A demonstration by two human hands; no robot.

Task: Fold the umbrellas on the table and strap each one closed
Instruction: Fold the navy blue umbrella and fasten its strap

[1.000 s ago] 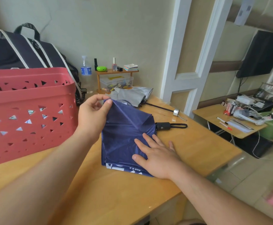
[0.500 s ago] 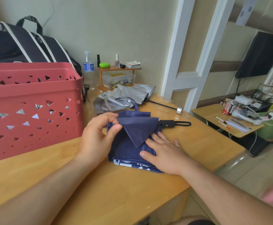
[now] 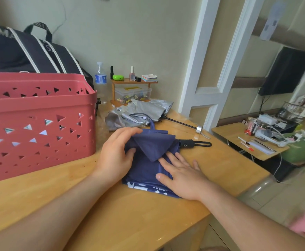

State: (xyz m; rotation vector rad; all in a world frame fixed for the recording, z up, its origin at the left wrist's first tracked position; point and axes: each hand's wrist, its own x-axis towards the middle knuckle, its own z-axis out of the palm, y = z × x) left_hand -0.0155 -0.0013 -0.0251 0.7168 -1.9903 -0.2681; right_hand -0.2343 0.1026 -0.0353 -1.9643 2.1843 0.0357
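A navy blue umbrella [image 3: 150, 160] lies flattened on the wooden table [image 3: 133, 218], its black handle with a wrist loop [image 3: 193, 143] pointing right. A triangular flap of its canopy is folded over the top. My left hand [image 3: 117, 156] grips the left edge of the canopy, thumb on the cloth and fingers curled over the far edge. My right hand [image 3: 182, 176] lies flat, pressing the lower right of the canopy. Behind lies a silver-grey umbrella [image 3: 142, 113], loosely crumpled, its black shaft and silver cap [image 3: 198, 129] stretching right.
A large red perforated basket [image 3: 37, 120] stands at the left, close to my left hand, with a dark bag [image 3: 30, 51] behind it. A small wooden shelf [image 3: 131, 87] and a water bottle [image 3: 100, 77] stand by the wall. A lower cluttered side table [image 3: 253, 140] is at the right.
My left hand brought the raised canopy flap down and over onto the umbrella, then settled on its left edge. My right hand stayed pressed flat on the cloth.
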